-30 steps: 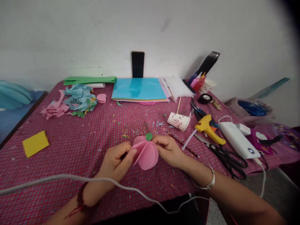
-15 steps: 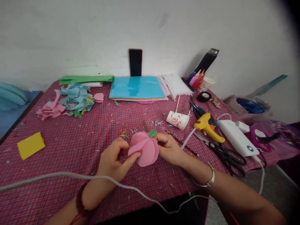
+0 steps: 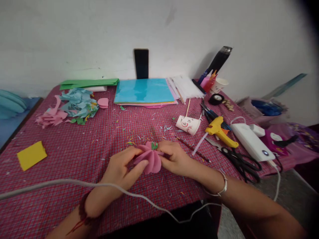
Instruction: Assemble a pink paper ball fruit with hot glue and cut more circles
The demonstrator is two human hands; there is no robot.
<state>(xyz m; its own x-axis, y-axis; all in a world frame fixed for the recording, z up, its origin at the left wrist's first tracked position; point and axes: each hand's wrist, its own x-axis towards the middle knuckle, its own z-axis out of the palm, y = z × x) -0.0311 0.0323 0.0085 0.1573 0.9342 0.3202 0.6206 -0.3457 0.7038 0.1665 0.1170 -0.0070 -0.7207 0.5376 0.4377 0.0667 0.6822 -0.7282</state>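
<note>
The 2 hands hold a pink paper ball (image 3: 152, 164) with many folds, low in the middle, above the red checked cloth (image 3: 67, 162). The left hand (image 3: 121, 169) is half curled: its thumb presses on the front of the pink paper, and its pointer finger bends along the left side. The right hand (image 3: 174, 158) is curled in more, and its thumb and fingers pinch the right side, close to the little green bit (image 3: 154, 146) on top. A striped pencil (image 3: 193, 148) lies near the right hand. A white cord (image 3: 109, 186) runs across the left wrist.
</note>
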